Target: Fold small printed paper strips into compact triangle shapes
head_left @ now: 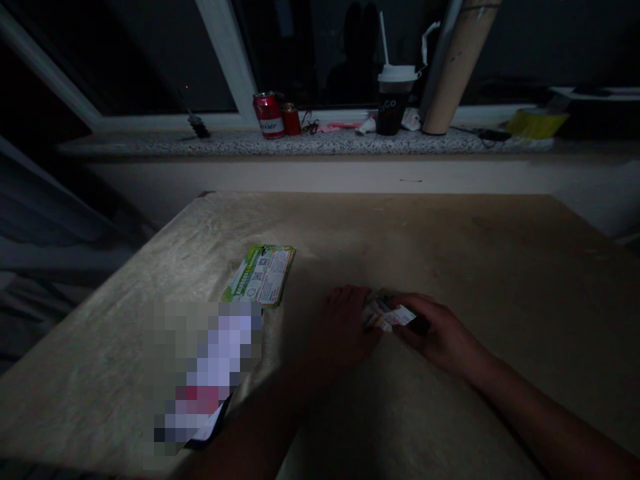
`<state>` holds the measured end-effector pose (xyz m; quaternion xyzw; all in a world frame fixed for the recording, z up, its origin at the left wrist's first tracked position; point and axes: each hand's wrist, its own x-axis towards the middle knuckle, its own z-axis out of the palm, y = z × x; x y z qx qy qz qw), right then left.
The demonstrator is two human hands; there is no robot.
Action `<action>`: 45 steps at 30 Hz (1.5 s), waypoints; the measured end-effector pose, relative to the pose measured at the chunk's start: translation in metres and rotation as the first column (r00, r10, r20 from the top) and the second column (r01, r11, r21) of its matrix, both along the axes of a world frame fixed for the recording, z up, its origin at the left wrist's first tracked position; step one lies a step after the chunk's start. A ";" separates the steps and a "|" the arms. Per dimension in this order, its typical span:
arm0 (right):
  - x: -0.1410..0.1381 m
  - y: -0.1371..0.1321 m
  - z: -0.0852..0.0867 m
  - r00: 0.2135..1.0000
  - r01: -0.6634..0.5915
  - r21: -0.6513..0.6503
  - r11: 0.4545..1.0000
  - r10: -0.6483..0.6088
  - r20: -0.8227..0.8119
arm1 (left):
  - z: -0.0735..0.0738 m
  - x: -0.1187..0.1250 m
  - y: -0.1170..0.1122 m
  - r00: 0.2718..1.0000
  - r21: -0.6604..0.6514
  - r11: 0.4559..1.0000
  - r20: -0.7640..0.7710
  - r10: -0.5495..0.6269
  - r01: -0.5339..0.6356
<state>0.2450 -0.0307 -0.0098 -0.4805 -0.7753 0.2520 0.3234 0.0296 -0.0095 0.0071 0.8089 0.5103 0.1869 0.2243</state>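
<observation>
A small folded piece of printed paper [385, 315], white with coloured patches, lies between my two hands near the middle of the table. My left hand [347, 323] is in shadow and closed over its left side, close to the tabletop. From the right, my right hand [440, 330] pinches the paper's other side between thumb and fingers. Left of the hands lies a green printed leaflet or packet [263, 277] with codes and text. Nearer to me is a phone-like flat device [220, 360], its bright face pixelated.
The table [475, 253] stands below a speckled windowsill [225, 143]. On the sill are a red can [269, 117], a smaller red container [291, 120], a lidded cup [391, 103] with a straw, a cardboard tube [463, 67] and a yellow tape roll [537, 123].
</observation>
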 end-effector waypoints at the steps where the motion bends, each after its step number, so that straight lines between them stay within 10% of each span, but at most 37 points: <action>1: -0.001 -0.001 0.000 0.999 0.021 -0.025 0.999 -0.022 -0.046 | -0.001 0.000 0.001 0.998 -0.036 0.999 0.064 0.016 -0.014; 9: -0.007 -0.005 0.004 0.932 0.093 -0.126 0.988 -0.131 -0.337 | 0.006 -0.001 0.004 0.900 -0.381 0.924 0.410 0.146 0.023; 33: -0.012 -0.004 0.009 0.843 -0.038 -0.345 0.938 -0.155 -0.516 | 0.007 -0.002 0.003 0.793 -0.422 0.904 0.574 0.206 0.071; 39: -0.010 -0.005 0.012 0.919 0.067 -0.129 0.989 -0.112 -0.379 | 0.014 -0.004 0.001 0.807 -0.266 0.960 0.584 0.087 0.089; 45: -0.008 -0.009 0.018 0.922 0.101 0.074 0.992 -0.065 -0.381 | 0.010 -0.008 0.001 0.773 0.159 0.974 0.594 -0.225 0.162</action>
